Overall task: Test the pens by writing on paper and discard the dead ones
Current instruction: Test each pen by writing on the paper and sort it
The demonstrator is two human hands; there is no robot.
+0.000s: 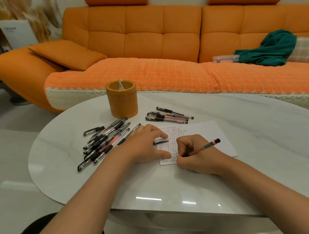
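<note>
a red-ink pen (203,147) is gripped in the fingers of the right hand (196,154), tip down on the lower left part of the paper (207,136), which lies on the table (99,177). the left hand (145,145) is laid flat, fingers spread, pinning the sheet; a black cap (160,141) is trapped under its fingertips. a short stroke in a bare patch between the rows of marks is advised, so that faint ink is judged fairly. a large pile of pens (105,141) lies left of the sheet, a smaller group (168,115) behind it.
</note>
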